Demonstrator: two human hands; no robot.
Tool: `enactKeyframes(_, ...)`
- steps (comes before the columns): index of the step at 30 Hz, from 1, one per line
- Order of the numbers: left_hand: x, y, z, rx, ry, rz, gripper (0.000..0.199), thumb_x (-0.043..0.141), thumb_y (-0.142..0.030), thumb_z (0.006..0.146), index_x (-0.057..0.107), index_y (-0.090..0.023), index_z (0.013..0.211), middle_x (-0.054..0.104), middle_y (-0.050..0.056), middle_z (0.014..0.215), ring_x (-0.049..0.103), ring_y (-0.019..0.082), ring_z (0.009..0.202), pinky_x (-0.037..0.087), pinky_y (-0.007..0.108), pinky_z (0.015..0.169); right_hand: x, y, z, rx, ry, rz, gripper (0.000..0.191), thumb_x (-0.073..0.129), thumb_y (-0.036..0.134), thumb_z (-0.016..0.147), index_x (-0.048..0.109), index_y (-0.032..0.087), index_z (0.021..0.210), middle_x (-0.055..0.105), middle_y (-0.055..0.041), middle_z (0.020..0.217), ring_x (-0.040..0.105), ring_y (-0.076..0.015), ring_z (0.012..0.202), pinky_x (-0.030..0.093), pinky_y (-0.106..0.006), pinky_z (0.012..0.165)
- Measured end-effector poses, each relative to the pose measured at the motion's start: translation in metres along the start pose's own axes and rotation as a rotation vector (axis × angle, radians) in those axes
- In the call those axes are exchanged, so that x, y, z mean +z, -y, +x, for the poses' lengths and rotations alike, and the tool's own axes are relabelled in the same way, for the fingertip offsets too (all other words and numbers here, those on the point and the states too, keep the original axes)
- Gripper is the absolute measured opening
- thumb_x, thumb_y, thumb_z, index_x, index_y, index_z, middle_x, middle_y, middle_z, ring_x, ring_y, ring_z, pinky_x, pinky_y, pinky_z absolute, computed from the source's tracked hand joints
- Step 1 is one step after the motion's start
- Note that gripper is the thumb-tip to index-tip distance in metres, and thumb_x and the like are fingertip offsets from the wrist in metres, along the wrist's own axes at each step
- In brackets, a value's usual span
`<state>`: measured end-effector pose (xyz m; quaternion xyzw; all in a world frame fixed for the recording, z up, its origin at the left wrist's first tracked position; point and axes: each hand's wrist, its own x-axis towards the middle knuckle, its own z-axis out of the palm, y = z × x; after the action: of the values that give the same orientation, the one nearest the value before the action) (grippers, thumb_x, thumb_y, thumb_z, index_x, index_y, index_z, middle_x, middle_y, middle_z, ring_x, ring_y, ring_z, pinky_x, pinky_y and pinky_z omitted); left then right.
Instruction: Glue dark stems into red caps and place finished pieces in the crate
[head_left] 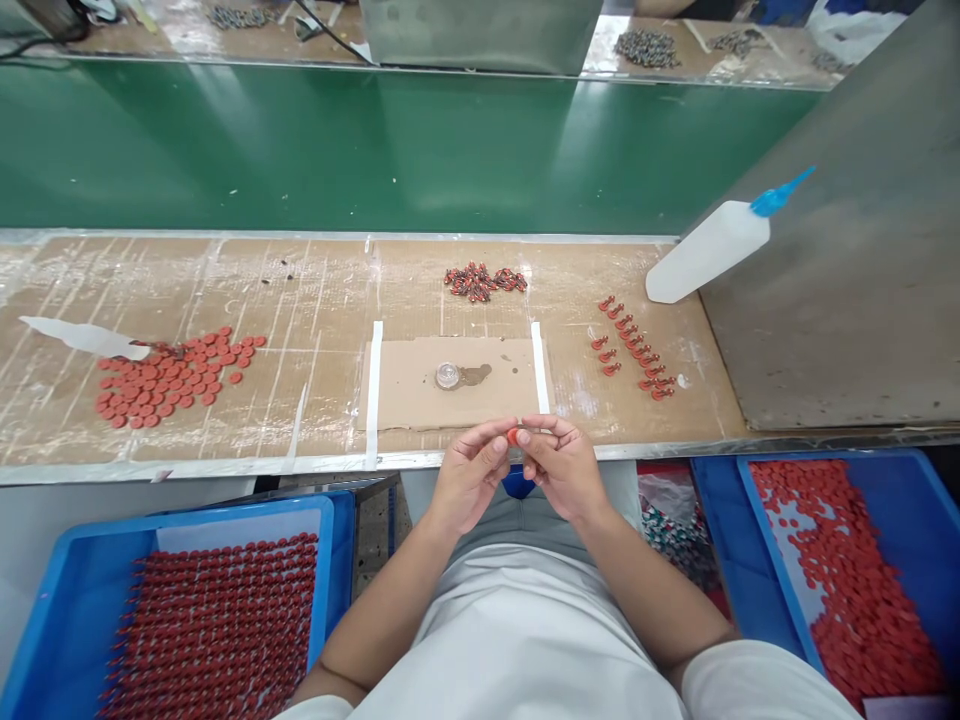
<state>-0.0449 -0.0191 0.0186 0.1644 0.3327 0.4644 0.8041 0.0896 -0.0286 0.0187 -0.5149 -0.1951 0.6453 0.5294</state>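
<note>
A small red piece (513, 436) is held between the fingertips of the left hand (469, 470) and the right hand (561, 465), at the near edge of the bench (420, 459). Both hands are drawn into a fingertip pinch, thumbs against forefingers, though how much of the grip is borne by each cannot be told, since the piece is largely covered. Because it is so small and is held so close to the edge, it could be dropped into the lap or onto the floor if the pinch is loosened or the piece is twisted askew. Just beyond the hands, a small round container (448, 375) sits on a cardboard sheet (405, 400) with a dark, wet-looking patch (475, 374) beside it; if that patch is wet, fingers or parts could be smeared by a low reach across it, and the container could be knocked. The cluster of red-and-dark parts (480, 282) at the far centre could be scattered by a hasty grab, as its pieces lie tangled together. On the right, the small upright-stemmed red pieces (637, 345) could be toppled by a brushing wrist, being closely spaced. A white bottle with a blue nozzle (709, 250) is placed beyond them and could be tipped onto them by a bump. On the left, the loose red discs (172, 380) could be spread by a dragged forearm.
</note>
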Motion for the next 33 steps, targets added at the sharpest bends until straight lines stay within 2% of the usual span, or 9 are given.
enactKeyframes(4,0.000,0.002,-0.001,0.010,0.038,0.038,0.025,0.077,-0.028,0.070,0.072,-0.020,0.093,0.062,0.000,0.073,0.040,0.004,0.050,0.035,0.022,0.048,0.002,-0.004,-0.002,0.002,0.051,0.002,0.034,0.082,0.031,0.063,0.064,0.020,0.088,0.061,0.0054,0.048,0.049,-0.0061,0.035,0.032,-0.014,0.032)
enactKeyframes(9,-0.001,0.003,-0.002,0.083,0.025,-0.028,0.016,0.079,-0.023,0.067,0.069,-0.024,0.080,0.067,0.000,0.094,0.058,0.010,0.066,0.045,0.024,0.057,0.005,-0.007,-0.004,0.043,0.124,0.053,0.035,0.081,0.029,0.065,0.065,0.022,0.096,0.070,0.0017,0.066,0.051,-0.0043,0.040,0.037,-0.015,0.037)
enactKeyframes(12,-0.006,0.001,-0.003,0.059,0.032,-0.047,0.022,0.080,-0.020,0.066,0.071,-0.024,0.087,0.067,0.001,0.093,0.059,0.009,0.070,0.045,0.021,0.059,0.007,-0.003,-0.004,0.078,0.158,0.051,0.037,0.083,0.027,0.062,0.066,0.022,0.095,0.070,0.0016,0.069,0.048,-0.0027,0.039,0.036,-0.015,0.037)
enactKeyframes(15,-0.011,-0.001,-0.005,-0.007,0.061,-0.021,0.030,0.077,-0.025,0.071,0.072,-0.019,0.100,0.069,0.005,0.093,0.051,0.004,0.058,0.039,0.018,0.052,0.007,0.004,-0.001,0.090,0.191,-0.024,0.038,0.084,0.026,0.060,0.066,0.019,0.093,0.063,0.0050,0.054,0.039,-0.0013,0.034,0.028,-0.014,0.034)
enactKeyframes(17,-0.012,-0.002,-0.006,-0.016,0.051,-0.004,0.029,0.077,-0.027,0.072,0.073,-0.017,0.099,0.070,0.007,0.092,0.048,0.003,0.055,0.037,0.019,0.050,0.006,0.007,0.002,0.122,0.224,-0.078,0.042,0.085,0.026,0.059,0.065,0.018,0.096,0.060,0.0064,0.049,0.036,-0.0010,0.033,0.024,-0.014,0.034)
enactKeyframes(24,-0.015,0.000,-0.006,0.145,-0.019,-0.011,0.022,0.081,-0.019,0.065,0.075,-0.023,0.086,0.071,0.005,0.102,0.058,0.008,0.071,0.041,0.018,0.054,0.014,0.003,0.012,0.153,0.194,-0.008,0.046,0.085,0.025,0.059,0.064,0.017,0.098,0.064,0.0040,0.055,0.038,-0.0016,0.035,0.025,-0.014,0.035)
enactKeyframes(27,-0.016,0.000,-0.006,0.135,-0.052,-0.030,0.029,0.082,-0.022,0.064,0.074,-0.023,0.092,0.072,0.005,0.098,0.052,0.004,0.057,0.041,0.018,0.051,0.020,0.001,0.014,0.167,0.219,-0.019,0.044,0.085,0.027,0.058,0.064,0.016,0.095,0.067,0.0016,0.059,0.036,-0.0012,0.034,0.024,-0.015,0.034)
enactKeyframes(30,-0.018,-0.002,-0.007,0.129,-0.067,-0.010,0.027,0.081,-0.025,0.066,0.074,-0.021,0.092,0.072,0.004,0.092,0.044,0.001,0.048,0.037,0.017,0.046,0.022,0.002,0.016,0.150,0.252,-0.128,0.047,0.085,0.031,0.057,0.064,0.016,0.096,0.067,0.0009,0.059,0.036,-0.0017,0.032,0.023,-0.016,0.033)
enactKeyframes(33,-0.022,-0.005,-0.007,0.179,-0.110,-0.023,0.022,0.080,-0.025,0.068,0.073,-0.020,0.088,0.070,0.003,0.087,0.049,0.002,0.053,0.038,0.015,0.046,0.021,0.010,0.027,0.058,0.263,-0.378,0.048,0.081,0.041,0.061,0.066,0.014,0.097,0.066,-0.0003,0.056,0.044,-0.0062,0.034,0.031,-0.019,0.035)
